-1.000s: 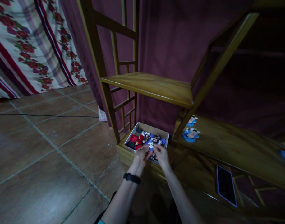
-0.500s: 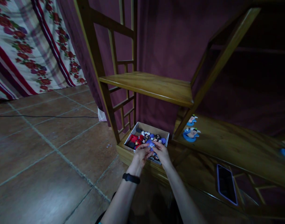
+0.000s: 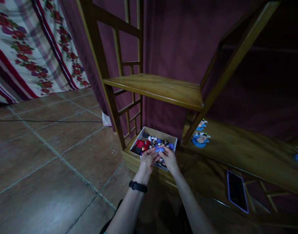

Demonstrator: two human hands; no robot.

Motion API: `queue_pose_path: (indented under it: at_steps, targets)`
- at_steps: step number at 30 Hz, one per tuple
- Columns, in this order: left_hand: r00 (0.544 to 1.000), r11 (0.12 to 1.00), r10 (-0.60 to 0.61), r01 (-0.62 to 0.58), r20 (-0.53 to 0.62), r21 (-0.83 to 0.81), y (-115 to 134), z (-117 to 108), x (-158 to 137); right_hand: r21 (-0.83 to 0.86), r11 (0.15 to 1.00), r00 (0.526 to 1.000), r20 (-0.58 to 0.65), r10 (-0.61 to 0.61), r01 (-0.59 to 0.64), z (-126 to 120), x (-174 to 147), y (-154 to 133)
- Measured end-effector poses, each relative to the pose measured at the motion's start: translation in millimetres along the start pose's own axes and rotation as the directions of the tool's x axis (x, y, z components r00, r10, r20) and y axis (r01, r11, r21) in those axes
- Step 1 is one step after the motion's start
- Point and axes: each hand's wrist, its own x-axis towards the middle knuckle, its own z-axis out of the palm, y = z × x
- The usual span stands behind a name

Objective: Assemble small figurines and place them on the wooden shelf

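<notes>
The left hand and the right hand meet at the near side of the box, almost exactly where they were a second ago; what has changed is the toy between them. From where I stand, the wooden shelf unit takes up most of the view, with a plum-coloured curtain behind it. Both forearms reach forward from below and slant inward, the left one wearing a black wristband, so that the fingertips nearly touch. The open box sits on the low ledge in the corner of the unit, holding a heap of small figures in red, black, white and purple. To the right a phone lies dark-screened, and two blue-based figurines stand just beyond the slanting post. Smallest is the purple toy, pinched from both sides by thumbs and fingers, held just above the box's contents. Earlier its white front faced the person; now it is tipped, and mostly a rounded purple-blue side with pale marks shows.
</notes>
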Motion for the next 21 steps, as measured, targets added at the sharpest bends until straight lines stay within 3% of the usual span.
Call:
queue_pose_path:
  at_steps: [9, 15, 21]
  targets:
    - [0.999, 0.999, 0.034, -0.034, 0.008, 0.023, -1.2, -0.6, -3.3, 0.048, 0.998, 0.998, -0.042, 0.053, -0.051, 1.3, -3.5, -1.5]
    - [0.997, 0.998, -0.067, 0.067, 0.027, -0.001, 2.3, -0.5, -1.5, 0.041, 0.995, 0.994, -0.069, 0.088, -0.086, 4.8, -7.2, -6.4]
    - [0.99, 0.987, -0.136, 0.138, 0.024, -0.084, 6.0, -2.3, 3.6, 0.057, 0.998, 0.999, -0.049, 0.024, -0.021, 6.6, -5.8, -9.5]
